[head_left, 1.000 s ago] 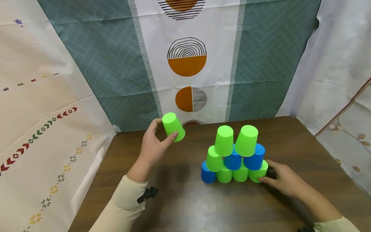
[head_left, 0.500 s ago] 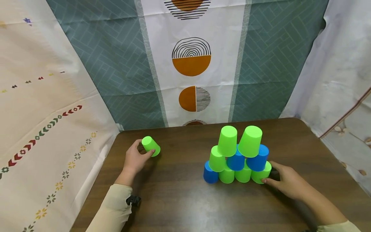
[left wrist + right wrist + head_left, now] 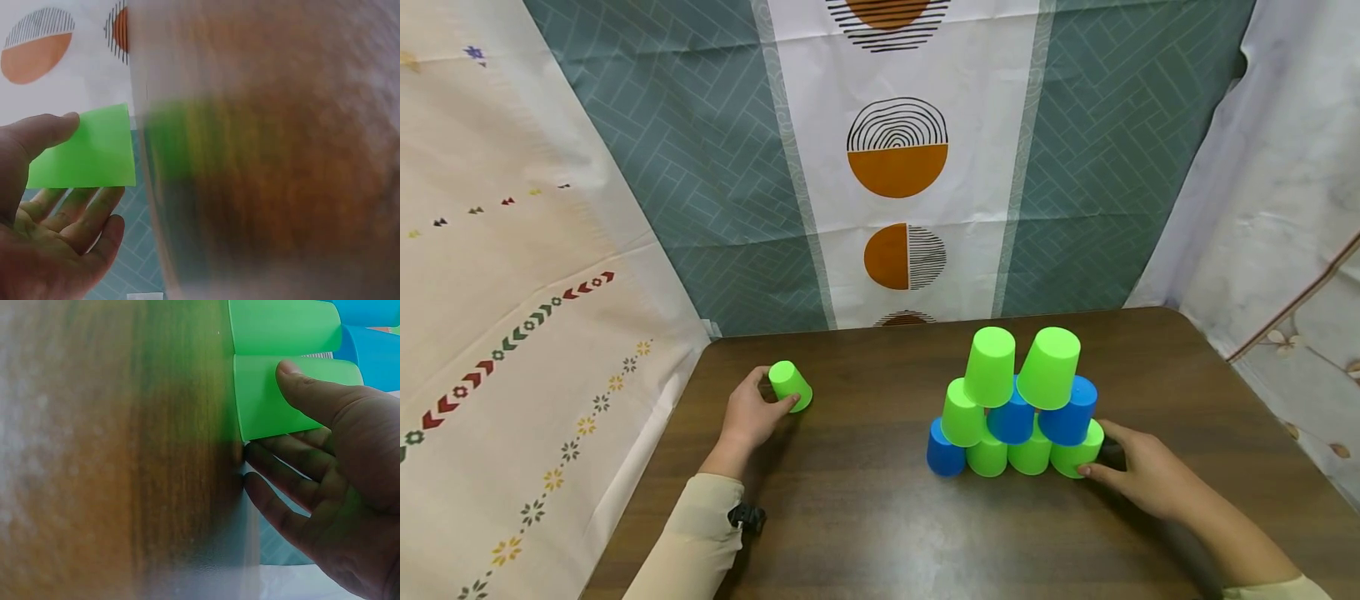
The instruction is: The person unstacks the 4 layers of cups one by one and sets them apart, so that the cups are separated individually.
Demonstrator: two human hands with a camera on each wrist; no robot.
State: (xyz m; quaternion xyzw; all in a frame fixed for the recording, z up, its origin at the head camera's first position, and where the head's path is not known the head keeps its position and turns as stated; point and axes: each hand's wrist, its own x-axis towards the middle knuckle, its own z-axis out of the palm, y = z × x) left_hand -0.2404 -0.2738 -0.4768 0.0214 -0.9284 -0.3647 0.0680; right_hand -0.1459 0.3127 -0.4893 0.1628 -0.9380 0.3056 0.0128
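Observation:
At the table's back left, my left hand (image 3: 751, 417) holds a green cup (image 3: 788, 385) upside down between thumb and fingers. In the left wrist view that green cup (image 3: 94, 150) has its rim at or very close to the tabletop; I cannot tell whether it touches. Right of centre stands a stepped stack of upturned green and blue cups. Two green cups (image 3: 990, 367) form its top row, above a green cup (image 3: 961, 414) and two blue cups (image 3: 1070, 412). My right hand (image 3: 1150, 473) grips the bottom row's rightmost green cup (image 3: 1075, 454), thumb in front.
A blue cup (image 3: 945, 450) ends the bottom row on the left, beside two green cups (image 3: 987, 457). The brown wooden table (image 3: 865, 517) meets a patterned cloth (image 3: 737, 167) at the back. Pale cloths hang at the left (image 3: 550, 350) and right (image 3: 1285, 250).
My left hand has carried the green cup leftward and down from the air to the tabletop's level. The right hand has kept its grip at the stack. The head view has shifted slightly left.

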